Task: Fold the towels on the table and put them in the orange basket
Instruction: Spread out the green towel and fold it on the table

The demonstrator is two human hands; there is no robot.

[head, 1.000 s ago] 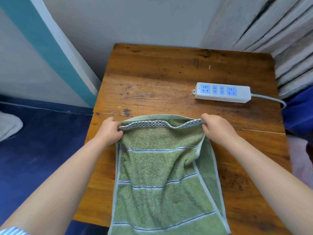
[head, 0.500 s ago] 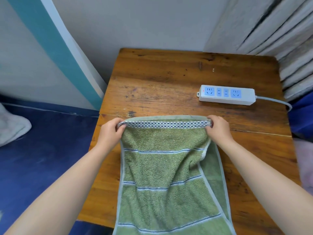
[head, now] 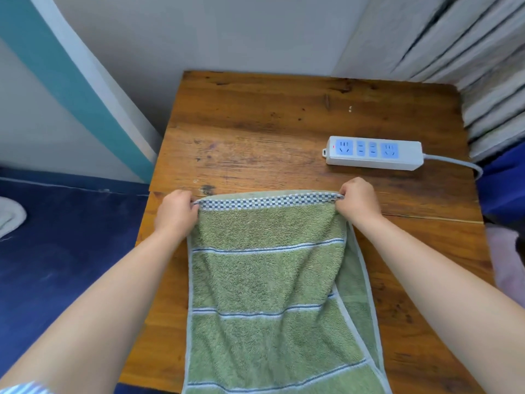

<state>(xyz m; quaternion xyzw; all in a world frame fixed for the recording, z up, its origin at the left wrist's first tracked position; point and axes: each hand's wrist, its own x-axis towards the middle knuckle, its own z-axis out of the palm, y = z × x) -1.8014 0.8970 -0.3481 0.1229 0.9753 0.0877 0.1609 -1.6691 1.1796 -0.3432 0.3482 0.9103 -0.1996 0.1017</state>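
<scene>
A wooden counter (head: 284,123) fills the middle of my view, its brown top scratched and stained, pushed into a corner against a pale wall with a slanted teal stripe (head: 71,81) on the left. A dark blue floor (head: 56,251) lies to the left of it, and stacked pale slats (head: 468,52) stand at the upper right.

Across the near half of the counter lies a green towel (head: 264,280) — terry cloth with thin blue and white stripes running side to side and a pale border. It is doubled over on itself: the upper layer sits a little left of the lower one, whose long edge shows along the right. The towel runs toward me and off the bottom of the view. Its far edge carries a blue and white checked band (head: 270,201), pulled straight and level between my hands.

My left hand (head: 174,213) pinches the left corner of that band, fingers (head: 186,197) closed on the cloth. My right hand (head: 358,201) pinches the right corner the same way — fingers curled tight around the edge. Both forearms reach in from the bottom corners.

Beyond my right hand, apart from the towel, a white power strip (head: 372,153) with blue sockets lies flat, its grey cord (head: 454,162) trailing off the right edge of the counter.
</scene>
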